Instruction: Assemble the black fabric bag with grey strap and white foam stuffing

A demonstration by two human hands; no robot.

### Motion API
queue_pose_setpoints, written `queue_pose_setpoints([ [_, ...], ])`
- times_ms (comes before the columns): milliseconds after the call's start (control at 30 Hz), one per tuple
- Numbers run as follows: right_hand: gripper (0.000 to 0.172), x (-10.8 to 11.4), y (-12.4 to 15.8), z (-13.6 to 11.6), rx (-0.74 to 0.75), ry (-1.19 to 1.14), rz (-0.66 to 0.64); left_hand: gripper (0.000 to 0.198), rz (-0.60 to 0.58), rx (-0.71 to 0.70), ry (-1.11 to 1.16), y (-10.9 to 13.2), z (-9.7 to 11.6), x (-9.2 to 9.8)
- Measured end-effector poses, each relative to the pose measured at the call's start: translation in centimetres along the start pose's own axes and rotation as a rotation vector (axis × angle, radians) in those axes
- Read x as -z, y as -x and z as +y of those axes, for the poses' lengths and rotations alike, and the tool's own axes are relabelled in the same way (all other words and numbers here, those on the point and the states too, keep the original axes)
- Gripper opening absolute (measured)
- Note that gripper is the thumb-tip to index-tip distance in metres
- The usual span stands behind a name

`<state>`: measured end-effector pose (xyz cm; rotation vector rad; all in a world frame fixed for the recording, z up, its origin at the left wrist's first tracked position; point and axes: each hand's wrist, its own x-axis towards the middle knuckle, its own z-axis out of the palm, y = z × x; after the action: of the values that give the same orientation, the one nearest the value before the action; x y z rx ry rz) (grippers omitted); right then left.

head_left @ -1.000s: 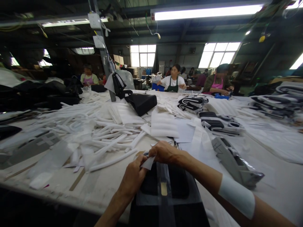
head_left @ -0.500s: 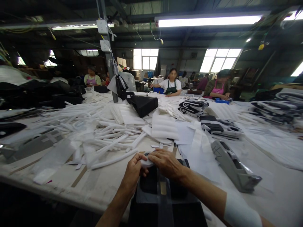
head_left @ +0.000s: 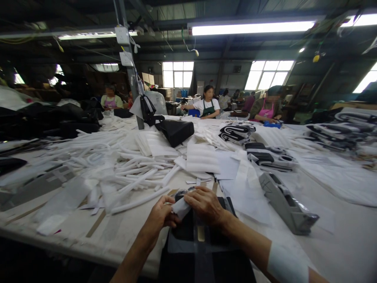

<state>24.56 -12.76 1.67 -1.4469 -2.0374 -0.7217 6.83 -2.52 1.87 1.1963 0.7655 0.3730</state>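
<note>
A black bag [head_left: 218, 261] lies at the table's near edge, with a clear strip running down its middle over a small gold-coloured plate [head_left: 201, 233]. At the bag's far end, a piece of white wrapping [head_left: 182, 207] is pinched between both hands. My left hand [head_left: 163, 212] grips its left end with thumb and fingers. My right hand [head_left: 204, 202] is closed over its right side, fingers bent from above. Something dark and rounded shows just beyond the wrapping; what lies inside the wrapping is hidden.
White foam tubes [head_left: 138, 179] are heaped across the left and middle. A grey tape dispenser [head_left: 287, 204] stands at right, another [head_left: 38, 182] at left. White foam sheets [head_left: 203, 157], a black bag [head_left: 175, 131] and folded black pieces [head_left: 259, 153] lie beyond. Several people sit across the table.
The white wrapping now shows as a longer, flatter piece between my hands. My left hand has moved slightly left and down, away from my right. The view has shifted a little to the right.
</note>
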Motion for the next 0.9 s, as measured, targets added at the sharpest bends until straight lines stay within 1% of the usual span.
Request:
queue_pose_setpoints([
  [67, 0.019, 0.2, -0.1, 0.0, 0.014, 0.006, 0.011, 0.038, 0.009, 0.023, -0.033, -0.4, 0.4, 0.7],
  [133, 0.020, 0.2, -0.2, -0.1, 0.022, 0.017, 0.011, 0.044, -0.036, 0.026, -0.114, -1.1, 1.0, 0.9],
  [233, 0.021, 0.2, -0.4, -0.1, 0.030, 0.035, 0.000, 0.046, -0.135, 0.060, -0.303, -2.4, 1.7, 0.4],
  [300, 0.022, 0.3, -0.5, -0.1, 0.045, 0.039, -0.013, 0.047, -0.177, 0.090, -0.364, -3.0, 1.9, -0.1],
  [433, 0.025, 1.1, -0.2, 0.8, 0.069, 0.048, -0.034, 0.044, -0.203, 0.093, -0.339, -3.3, 1.9, -0.6],
  [533, 0.025, 2.2, 0.6, 2.2, 0.019, 0.074, -0.049, 0.042, -0.205, 0.081, -0.295, -2.9, 1.7, -0.4],
  [667, 0.024, 3.5, 2.3, 4.1, -0.039, 0.087, -0.051, 0.044, -0.192, 0.080, -0.261, -2.6, 1.5, -0.4],
  [733, 0.021, 4.0, 2.8, 4.5, -0.064, 0.083, -0.055, 0.045, -0.188, 0.073, -0.260, -2.7, 1.6, -0.5],
  [800, 0.014, 4.1, 2.9, 4.5, -0.086, 0.076, -0.081, 0.046, -0.187, 0.073, -0.264, -2.7, 1.6, -0.6],
  [833, 0.017, 4.1, 2.8, 4.3, -0.090, 0.073, -0.099, 0.046, -0.185, 0.074, -0.268, -2.7, 1.7, -0.7],
  [900, 0.035, 3.6, 2.3, 4.0, -0.102, 0.077, -0.128, 0.046, -0.183, 0.070, -0.273, -2.7, 1.7, -0.8],
])
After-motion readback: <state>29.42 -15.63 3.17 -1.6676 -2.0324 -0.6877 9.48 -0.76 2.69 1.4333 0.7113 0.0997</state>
